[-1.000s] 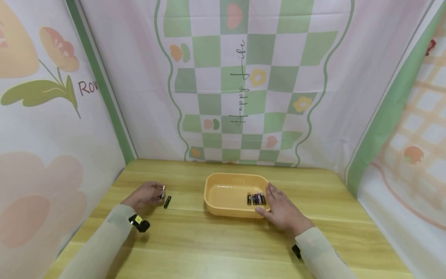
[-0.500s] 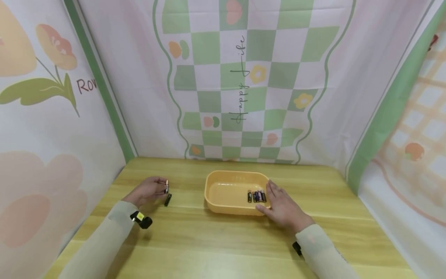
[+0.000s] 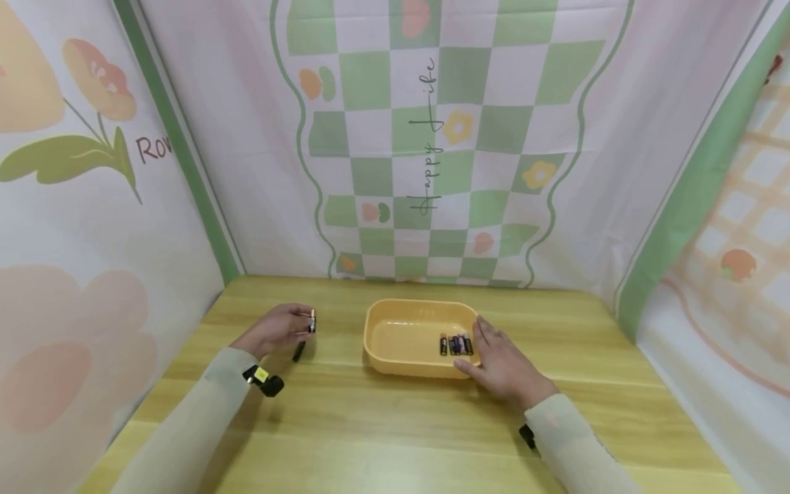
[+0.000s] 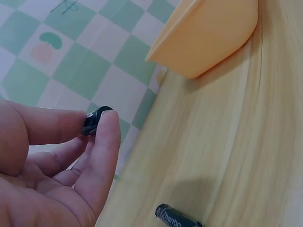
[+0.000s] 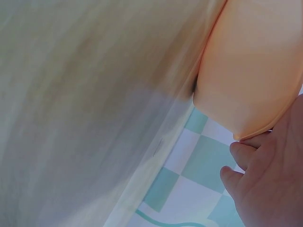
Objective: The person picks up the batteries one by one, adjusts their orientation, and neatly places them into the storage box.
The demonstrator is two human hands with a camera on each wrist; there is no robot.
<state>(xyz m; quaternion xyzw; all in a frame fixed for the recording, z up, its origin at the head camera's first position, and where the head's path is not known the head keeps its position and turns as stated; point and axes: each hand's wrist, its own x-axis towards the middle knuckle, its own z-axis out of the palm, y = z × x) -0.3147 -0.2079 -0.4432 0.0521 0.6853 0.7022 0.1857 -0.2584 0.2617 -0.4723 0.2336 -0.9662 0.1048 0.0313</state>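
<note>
My left hand (image 3: 280,327) pinches a dark battery (image 3: 312,321) between thumb and fingertips, above the table left of the yellow plastic basin (image 3: 395,360). In the left wrist view the pinched battery (image 4: 96,120) shows its black end. Just below that hand, a second black battery (image 4: 176,217) lies on the table, partly covered by the hand in the head view. My right hand (image 3: 509,367) rests on the basin's right rim, thumb at the near corner and fingers along the side. Several batteries (image 3: 459,344) lie side by side in the basin's right part.
The wood-grain table (image 3: 382,432) carries all of this. A checkered cloth backdrop (image 3: 426,158) stands behind it, with printed curtains (image 3: 92,288) on both sides. Each sleeve cuff bears a small black camera, such as the left wrist camera (image 3: 265,381).
My left hand has lifted the pinched battery off the table and moved slightly right and away. The right hand keeps its place on the basin. The head view has tilted slightly.
</note>
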